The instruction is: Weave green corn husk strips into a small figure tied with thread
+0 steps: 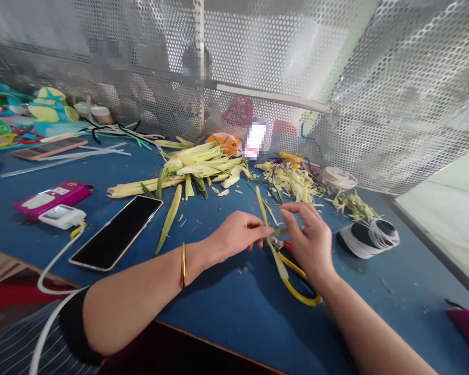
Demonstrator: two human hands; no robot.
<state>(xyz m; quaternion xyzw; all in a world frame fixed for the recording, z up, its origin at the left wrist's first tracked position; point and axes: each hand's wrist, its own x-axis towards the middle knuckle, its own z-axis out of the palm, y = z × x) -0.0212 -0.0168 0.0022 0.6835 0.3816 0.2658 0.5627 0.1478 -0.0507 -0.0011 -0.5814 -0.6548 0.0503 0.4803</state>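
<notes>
Leaf strip (pixel 282 230): located between both hands, over the tabletop (pixel 219 307). Left hand (pixel 238 237) pinches one end; right hand (pixel 312 237) is curled alongside, its grip not determinable. Yellow-handled scissors (pixel 293 266) lie just beneath. Recommended: light, even tension, as the fibre may split. Leaf pile (pixel 203 166) lies beyond.

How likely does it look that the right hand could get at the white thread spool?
Probably yes: the white thread spool lies on the blue table to the right of the right hand, and nothing appears to stand between them.
</notes>
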